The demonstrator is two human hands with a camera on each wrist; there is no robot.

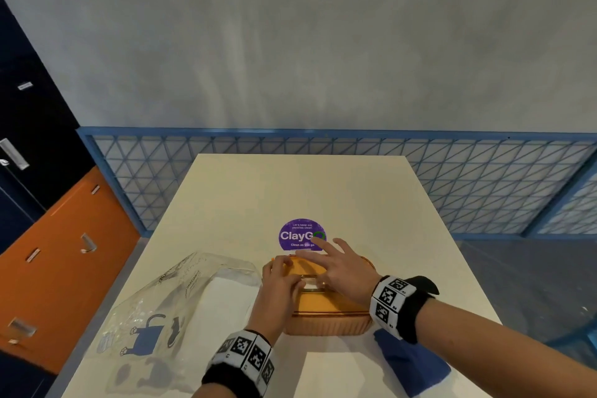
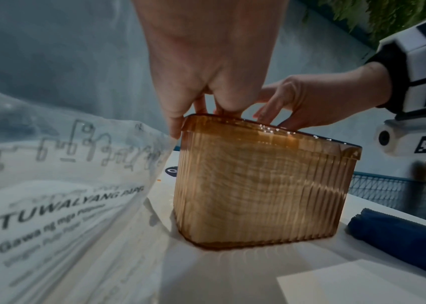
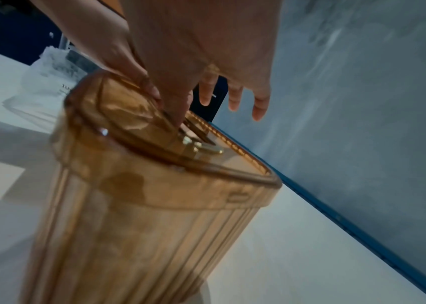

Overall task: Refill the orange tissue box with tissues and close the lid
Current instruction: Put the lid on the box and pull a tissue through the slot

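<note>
The orange ribbed tissue box [image 1: 326, 323] stands on the white table [image 1: 290, 187] near its front edge, with the lid [image 1: 323, 300] sitting on top. My left hand [image 1: 284, 278] lies on the lid's left end; its bent fingers reach the centre slot and its thumb [image 2: 175, 127] hangs down over the corner. My right hand [image 1: 336, 263] hovers over the lid's far side with fingers spread, one digit [image 3: 180, 115] poking down at the slot. A bit of white shows in the slot [image 1: 310, 284]. A clear plastic bag [image 1: 168, 300] with white tissues [image 1: 226, 297] lies left of the box.
A folded blue cloth [image 1: 410, 362] lies right of the box near the front edge. A purple round sticker [image 1: 298, 235] is on the table behind the box. A blue lattice railing [image 1: 484, 187] runs behind the table. Orange and dark cabinets [image 1: 64, 268] stand to the left.
</note>
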